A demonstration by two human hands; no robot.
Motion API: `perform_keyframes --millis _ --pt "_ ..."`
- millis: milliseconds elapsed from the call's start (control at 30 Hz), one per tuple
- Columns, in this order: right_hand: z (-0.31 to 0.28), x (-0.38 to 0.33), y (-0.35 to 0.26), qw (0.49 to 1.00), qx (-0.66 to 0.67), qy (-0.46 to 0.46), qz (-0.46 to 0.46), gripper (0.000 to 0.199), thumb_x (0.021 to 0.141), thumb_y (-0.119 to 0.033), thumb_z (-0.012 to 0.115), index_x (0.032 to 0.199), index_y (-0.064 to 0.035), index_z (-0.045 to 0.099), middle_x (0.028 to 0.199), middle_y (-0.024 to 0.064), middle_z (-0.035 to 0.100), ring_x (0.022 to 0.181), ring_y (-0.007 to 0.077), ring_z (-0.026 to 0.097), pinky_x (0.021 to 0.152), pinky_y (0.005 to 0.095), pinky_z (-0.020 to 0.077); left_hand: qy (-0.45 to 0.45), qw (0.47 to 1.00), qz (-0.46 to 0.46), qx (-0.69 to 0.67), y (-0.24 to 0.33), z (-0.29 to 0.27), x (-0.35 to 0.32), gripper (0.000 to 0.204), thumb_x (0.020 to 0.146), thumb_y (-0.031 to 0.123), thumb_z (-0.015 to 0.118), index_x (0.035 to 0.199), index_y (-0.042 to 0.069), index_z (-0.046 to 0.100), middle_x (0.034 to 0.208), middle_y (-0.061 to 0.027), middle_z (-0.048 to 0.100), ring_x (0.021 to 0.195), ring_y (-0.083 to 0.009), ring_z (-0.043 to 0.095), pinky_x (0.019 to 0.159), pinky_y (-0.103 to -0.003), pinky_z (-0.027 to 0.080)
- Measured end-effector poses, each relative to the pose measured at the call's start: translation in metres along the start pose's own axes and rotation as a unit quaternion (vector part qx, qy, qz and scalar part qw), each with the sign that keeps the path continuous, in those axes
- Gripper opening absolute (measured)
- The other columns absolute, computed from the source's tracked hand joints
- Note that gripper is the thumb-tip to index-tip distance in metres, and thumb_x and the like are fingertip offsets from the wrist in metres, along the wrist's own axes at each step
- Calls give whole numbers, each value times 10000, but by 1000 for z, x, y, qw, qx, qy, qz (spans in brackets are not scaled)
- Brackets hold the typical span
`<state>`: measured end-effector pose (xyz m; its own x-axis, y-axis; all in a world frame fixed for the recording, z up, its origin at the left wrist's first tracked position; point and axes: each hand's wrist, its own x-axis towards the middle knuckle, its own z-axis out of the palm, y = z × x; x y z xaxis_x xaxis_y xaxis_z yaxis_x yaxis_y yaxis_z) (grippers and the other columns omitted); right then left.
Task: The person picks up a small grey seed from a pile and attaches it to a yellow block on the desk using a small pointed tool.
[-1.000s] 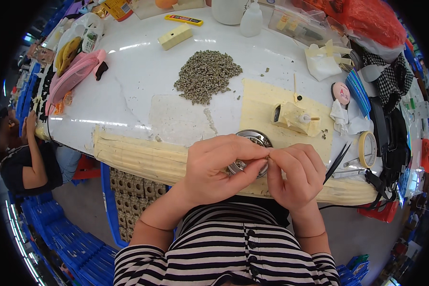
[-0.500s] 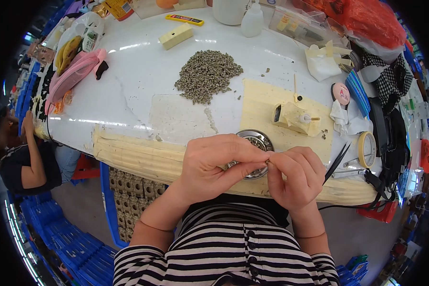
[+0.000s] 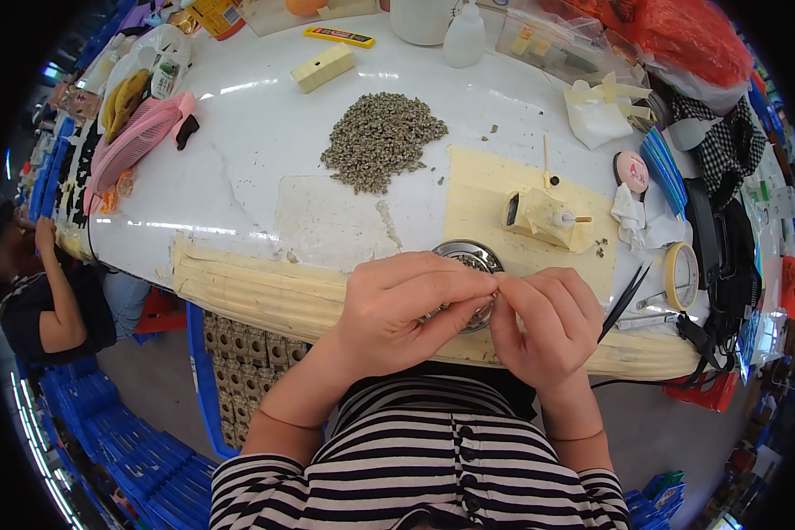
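My left hand (image 3: 406, 305) and my right hand (image 3: 548, 325) meet fingertip to fingertip above a round metal dish (image 3: 461, 245). Both are closed in a pinch. Whatever sits between the fingertips is tiny and mostly covered, so its kind does not show. Small metal parts lie in the dish, which my left hand partly hides. Farther back on the white table rests a large pile of small metal parts (image 3: 383, 141). Right of the dish, a block wrapped in cream tape (image 3: 539, 216) with a thin rod sticking out stands on a cream sheet (image 3: 473, 190).
Black tweezers (image 3: 625, 300) and a tape roll (image 3: 680, 276) lie to the right. A white squeeze bottle (image 3: 465, 40), a cream block (image 3: 323, 69) and a yellow cutter case (image 3: 339, 36) are at the back. A blue crate (image 3: 205, 389) of metal blocks stands below the table edge. Another person (image 3: 57, 300) sits left.
My hands stay joined in nearly the same place, with only a slight shift of the fingers. The view has moved a little; the objects on the table look unchanged.
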<state>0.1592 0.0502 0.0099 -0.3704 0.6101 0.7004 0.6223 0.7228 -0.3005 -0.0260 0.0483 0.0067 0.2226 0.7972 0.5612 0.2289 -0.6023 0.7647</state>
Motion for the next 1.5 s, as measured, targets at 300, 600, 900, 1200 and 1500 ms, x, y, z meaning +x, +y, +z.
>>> perform_keyframes --millis 300,600,900,1200,1500 --pt "6 -2 4 998 -45 -33 0 266 643 -34 742 903 -16 690 729 43 587 643 207 579 547 313 465 8 994 18 103 -4 9 -1 199 738 -76 749 923 -10 716 800 -123 708 673 -213 689 597 -273 543" --pt "6 -3 3 1000 -4 9 -7 314 645 -17 754 956 -22 706 831 55 658 689 215 612 590 309 509 16 998 -64 24 3 4 0 124 767 -49 731 882 -9 708 775 -107 705 652 -171 670 597 -256 518" --pt "2 -4 2 1000 7 21 -22 343 648 -10 760 988 -33 720 903 65 685 717 223 631 612 304 533 -15 978 -183 -104 8 -1 -1 45 870 -13 693 901 -42 708 802 -88 717 707 -121 676 657 -234 536" --pt "3 -6 3 999 10 30 -22 348 636 -11 758 982 -34 720 895 66 678 721 225 634 612 307 533 -28 957 -239 -165 7 -2 -4 101 902 13 684 969 -58 712 843 -89 726 746 -104 678 663 -232 547" --pt "3 -4 2 998 39 25 -31 385 612 13 740 995 -25 726 905 72 688 715 223 632 602 305 529 -35 896 -320 -307 6 -9 -6 126 922 -25 649 1023 -83 695 890 -129 731 805 -138 706 698 -228 577"
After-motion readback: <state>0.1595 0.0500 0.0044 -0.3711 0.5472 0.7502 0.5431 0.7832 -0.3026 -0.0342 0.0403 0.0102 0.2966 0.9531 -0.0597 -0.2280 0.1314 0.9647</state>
